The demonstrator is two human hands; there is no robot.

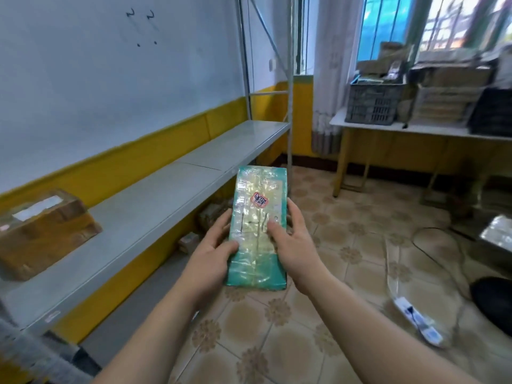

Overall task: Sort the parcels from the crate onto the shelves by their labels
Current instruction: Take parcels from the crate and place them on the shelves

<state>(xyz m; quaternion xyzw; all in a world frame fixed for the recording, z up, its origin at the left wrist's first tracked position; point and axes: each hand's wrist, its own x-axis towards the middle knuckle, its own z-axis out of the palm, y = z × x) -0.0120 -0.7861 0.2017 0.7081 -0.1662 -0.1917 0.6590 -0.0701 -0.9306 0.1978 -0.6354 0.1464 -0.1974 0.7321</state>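
I hold a long teal parcel (257, 212) wrapped in clear tape in front of me, above the tiled floor. A pink round label with handwriting sits on its upper face. My left hand (210, 256) grips its left edge, thumb on top. My right hand (291, 239) grips the right edge, thumb laid across the face. The grey metal shelf (155, 200) runs along the wall to my left, its front edge just beside the parcel. A brown cardboard parcel (41, 231) with a white label stands on that shelf at the far left.
Shelf uprights (289, 79) rise at the shelf's far end. A table (388, 128) by the window carries a dark crate (374, 101) and stacked boxes. A power strip (418, 322) with cable lies on the floor at right, next to a dark object (496, 303).
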